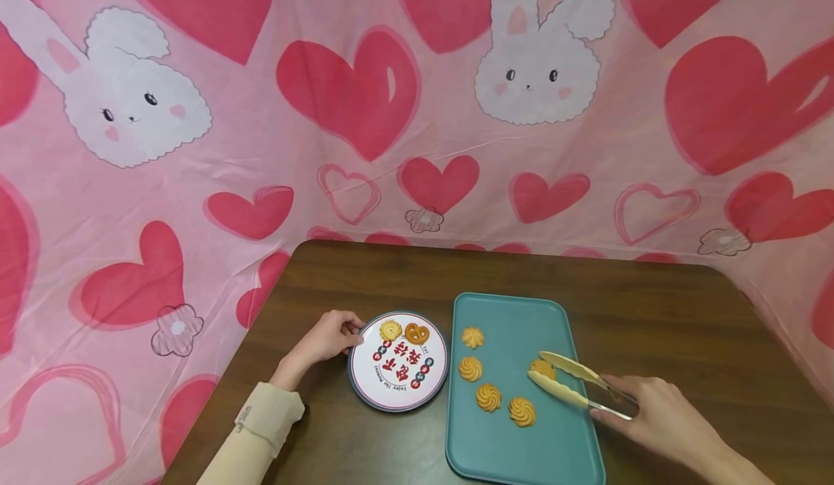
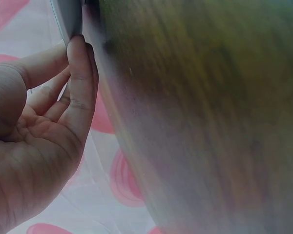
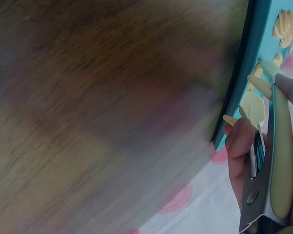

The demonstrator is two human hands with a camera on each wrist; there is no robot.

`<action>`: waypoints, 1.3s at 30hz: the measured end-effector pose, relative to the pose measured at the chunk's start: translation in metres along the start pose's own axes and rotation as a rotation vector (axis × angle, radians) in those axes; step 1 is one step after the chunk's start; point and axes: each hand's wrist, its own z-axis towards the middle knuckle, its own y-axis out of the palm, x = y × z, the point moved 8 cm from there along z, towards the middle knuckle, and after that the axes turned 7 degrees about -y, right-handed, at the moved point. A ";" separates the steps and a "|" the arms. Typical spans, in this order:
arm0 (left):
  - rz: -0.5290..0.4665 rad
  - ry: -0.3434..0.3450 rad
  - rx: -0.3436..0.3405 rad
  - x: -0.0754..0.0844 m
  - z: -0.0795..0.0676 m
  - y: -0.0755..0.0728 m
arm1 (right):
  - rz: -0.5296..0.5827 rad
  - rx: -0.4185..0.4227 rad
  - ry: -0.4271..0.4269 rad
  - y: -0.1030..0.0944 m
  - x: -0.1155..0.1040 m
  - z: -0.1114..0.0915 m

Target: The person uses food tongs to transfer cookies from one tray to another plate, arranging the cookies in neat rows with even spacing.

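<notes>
My left hand [image 1: 331, 335] pinches the left rim of a round white plate [image 1: 366, 369] with thumb and fingers; the left wrist view shows this grip on the plate's edge [image 2: 71, 22]. On the plate are a round cookie [image 1: 390, 330] and a pretzel-shaped cookie [image 1: 417, 334]. My right hand [image 1: 664, 416] grips metal tongs [image 1: 568, 365] with cream-yellow tips. Those tips lie either side of a cookie [image 1: 542, 369] on the teal tray [image 1: 515, 326]; whether they squeeze it, I cannot tell. Several swirled cookies [image 1: 488, 397] sit on the tray's left half.
A brown wooden table [image 1: 378, 275] bears the plate and, just to its right, the tray. Behind and at the sides hangs a pink cloth [image 1: 260, 130] with hearts and rabbits. The table's left edge runs beside my left forearm.
</notes>
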 end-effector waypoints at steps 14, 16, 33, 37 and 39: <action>0.002 -0.025 0.008 -0.002 0.000 0.000 | 0.029 -0.028 0.017 0.002 -0.003 0.004; 0.002 -0.034 0.011 -0.002 0.000 0.000 | 0.032 -0.018 0.014 0.002 -0.004 0.006; 0.000 0.014 -0.004 -0.002 -0.005 0.001 | 0.013 0.125 -0.175 -0.019 -0.030 0.046; -0.001 0.017 0.001 0.001 -0.005 0.000 | 0.022 0.107 -0.175 -0.020 -0.034 0.059; 0.002 0.015 0.004 0.002 -0.004 -0.001 | 0.038 0.094 -0.170 -0.019 -0.037 0.065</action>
